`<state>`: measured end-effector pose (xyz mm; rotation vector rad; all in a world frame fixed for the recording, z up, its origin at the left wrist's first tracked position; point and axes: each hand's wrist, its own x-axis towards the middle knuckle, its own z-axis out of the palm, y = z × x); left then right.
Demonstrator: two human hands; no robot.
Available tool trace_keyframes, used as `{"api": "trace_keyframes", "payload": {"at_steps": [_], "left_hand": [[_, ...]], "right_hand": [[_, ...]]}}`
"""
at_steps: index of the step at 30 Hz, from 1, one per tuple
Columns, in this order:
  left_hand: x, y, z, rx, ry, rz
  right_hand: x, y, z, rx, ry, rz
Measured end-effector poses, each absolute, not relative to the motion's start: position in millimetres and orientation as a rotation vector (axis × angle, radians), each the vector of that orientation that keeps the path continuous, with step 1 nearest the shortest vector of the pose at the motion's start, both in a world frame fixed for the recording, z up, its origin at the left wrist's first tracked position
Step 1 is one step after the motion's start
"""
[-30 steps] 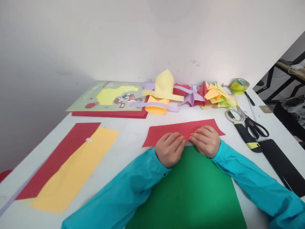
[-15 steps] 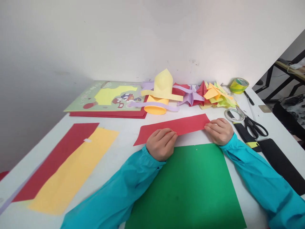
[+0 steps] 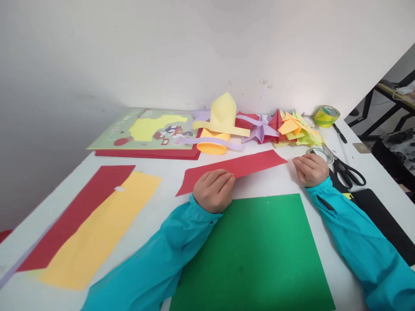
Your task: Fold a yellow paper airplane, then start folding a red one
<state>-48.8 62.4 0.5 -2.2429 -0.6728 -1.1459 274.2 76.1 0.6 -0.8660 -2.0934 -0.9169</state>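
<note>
A strip of red paper [image 3: 256, 163] is held above the table by my left hand [image 3: 214, 190], which pinches its near edge left of the middle. Just off the right end of the strip, my right hand [image 3: 311, 169] is closed, its fingertips pressed together; whether anything small is in them I cannot tell. A gap shows between that hand and the paper. Below both hands a sheet of green paper [image 3: 256, 255] lies flat. Beside my right hand is a roll of clear tape [image 3: 326, 155], partly covered by it, and black-handled scissors [image 3: 352, 175].
Red paper [image 3: 84, 207] and yellow paper [image 3: 106, 233] lie at the left. Along the wall stand a paper pad [image 3: 113, 129], a yellow paper hat shape [image 3: 223, 112], folded paper pieces [image 3: 292, 125] and yellow tape [image 3: 326, 115]. A black strip [image 3: 385, 224] lies at the right edge.
My right hand has let go of the red strip's right end and moved right and slightly up. My left hand, still pinching the strip, has shifted a little left.
</note>
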Motion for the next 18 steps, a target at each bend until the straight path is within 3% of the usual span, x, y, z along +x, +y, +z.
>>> {"api": "trace_keyframes", "payload": {"at_steps": [18], "left_hand": [[-19,39,2,-2.438,-0.517,-1.100]], "right_hand": [[181,30,9,-0.547,-2.339,-0.608]]}}
